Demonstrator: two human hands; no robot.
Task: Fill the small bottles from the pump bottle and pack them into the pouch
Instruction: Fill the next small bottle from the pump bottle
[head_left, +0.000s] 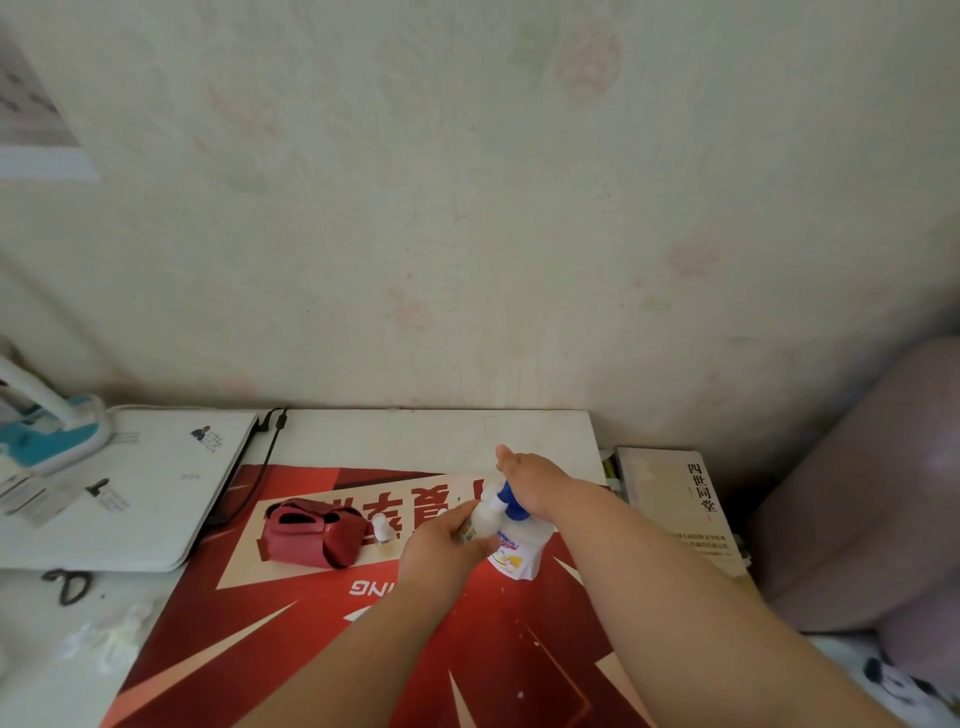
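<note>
Head view. My left hand (441, 545) pinches a small bottle (480, 517), held at the nozzle of the pump bottle (514, 556). My right hand (530, 480) rests on top of the pump bottle; its fingers are hidden, so I cannot tell the grip. Left of the pump bottle stands a second small bottle (383, 530), with the red pouch (311, 530) just beyond it.

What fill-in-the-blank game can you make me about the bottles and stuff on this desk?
1. The left hand holds a small bottle at the spout while the right hand presses the pump bottle, whose neck is ____.
2. The pouch is ____.
3. A second small bottle stands right beside the ____.
4. The scissors lie far to the pouch's ____.
Missing words: blue, red, pouch, left.
</note>
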